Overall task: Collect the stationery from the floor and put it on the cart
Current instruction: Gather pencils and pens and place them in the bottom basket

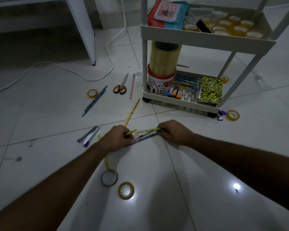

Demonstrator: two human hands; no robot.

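Note:
Both my hands are low over the tiled floor, gathering a small bunch of patterned pencils [146, 134]. My left hand [118, 137] pinches one end of the bunch and my right hand [172, 131] grips the other end. A yellow pencil [132, 112] lies just beyond my left hand, another yellow pencil [107, 162] under my left wrist. Two blue pencils [94, 100], orange-handled scissors [121, 85], a pink pen [132, 85], a stapler [88, 135] and tape rolls [126, 190] lie scattered. The white cart [207, 39] stands at the upper right.
The cart's shelves hold tape rolls, a big tape spool on a red tub, notebooks and pencils. A tape roll [233, 115] and a small purple stapler [221, 115] lie by its front wheel. A white cable [97, 79] snakes across the floor near a white furniture leg [90, 39].

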